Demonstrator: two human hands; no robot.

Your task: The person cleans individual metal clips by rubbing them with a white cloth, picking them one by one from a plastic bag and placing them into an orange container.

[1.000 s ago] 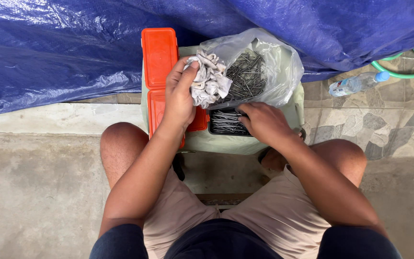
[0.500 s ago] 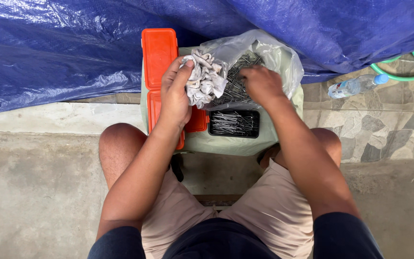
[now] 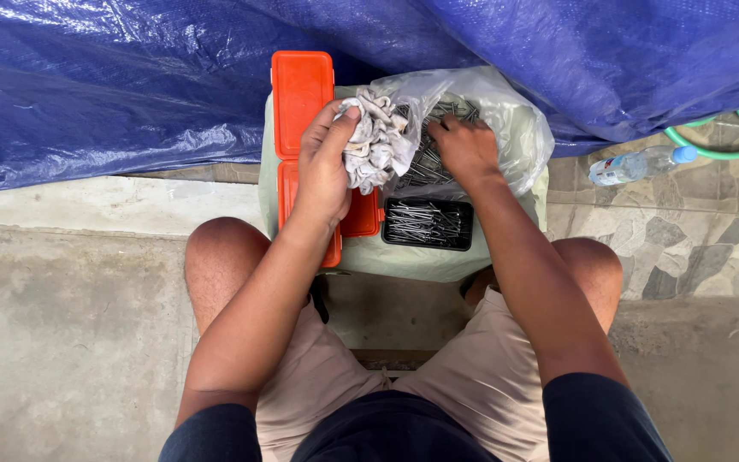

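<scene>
Grey crumpled rag (image 3: 372, 141) clenched in left hand (image 3: 324, 167), held up at bag mouth, likely keeping bag open and upright. Right hand (image 3: 465, 147) just beside it, fingers down inside clear plastic bag (image 3: 511, 128) among loose nails (image 3: 428, 167); grip on nails hidden, cannot tell. Below right hand: black tray (image 3: 428, 224) full of nails, close for short carry. Under left hand: orange case (image 3: 301, 94), lid open. All rest on pale green stool (image 3: 404, 261) between knees. Further right: water bottle (image 3: 639, 164), green hose (image 3: 729, 137). Behind: blue tarp (image 3: 113, 77).
</scene>
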